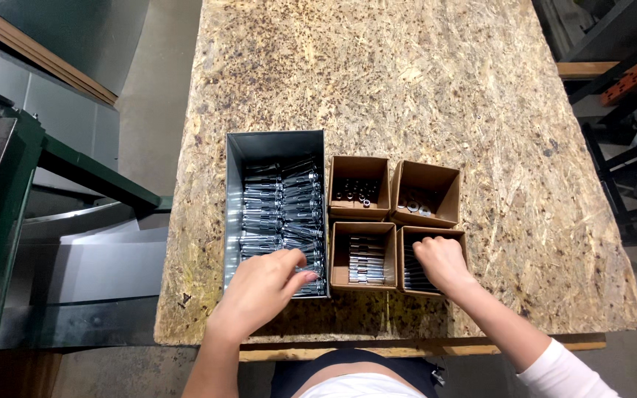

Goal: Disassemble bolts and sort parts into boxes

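Observation:
My left hand (263,286) reaches into the near end of a grey metal bin (233,191) packed with shiny metal anchor bolts (282,210); its fingers curl over the bolts, and a grip cannot be made out. My right hand (442,262) is inside the near-right cardboard box (433,233), fingers bent onto the dark metal parts there. To its left, another cardboard box (340,254) holds short silver sleeves (366,259).
Two more small cardboard boxes sit behind: one with dark nuts (357,190), one with washers (416,205). All stand on a chipboard table (422,81). A green metal machine (9,184) is at the left; racks (621,81) stand at the right.

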